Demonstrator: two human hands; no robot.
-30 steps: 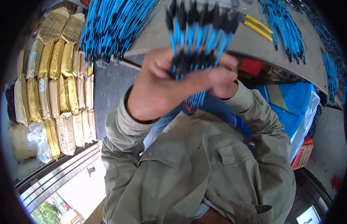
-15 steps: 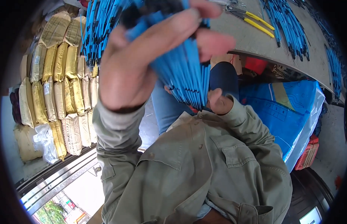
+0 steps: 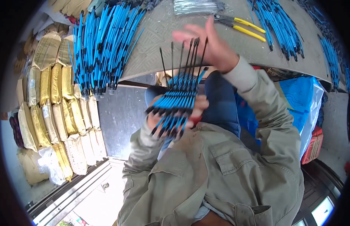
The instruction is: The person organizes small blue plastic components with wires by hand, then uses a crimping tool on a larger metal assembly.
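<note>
A bundle of thin blue sticks with black ends [image 3: 174, 101] lies across my left hand [image 3: 153, 119], whose fingers wrap round it in front of my lap. Several thin black rods stick up from its far side. Beyond those rods, my right hand [image 3: 214, 49] is raised with its fingers spread, close to the rod tips. It appears to hold nothing; whether its palm touches the tips I cannot tell. Part of my left hand is hidden behind the sticks.
A pile of similar blue sticks [image 3: 103, 49] overhangs the table [image 3: 152, 49] at left; another pile [image 3: 280, 28] lies right. Yellow-handled pliers [image 3: 245, 28] and a clear bag [image 3: 193, 6] sit between them. Stacked wrapped packets [image 3: 56, 88] stand at left, blue plastic sheeting [image 3: 299, 96] at right.
My left hand has come down from close to the camera, bringing the bundle to my lap. My right hand has left the bundle's lower end and moved forward, up over the table edge.
</note>
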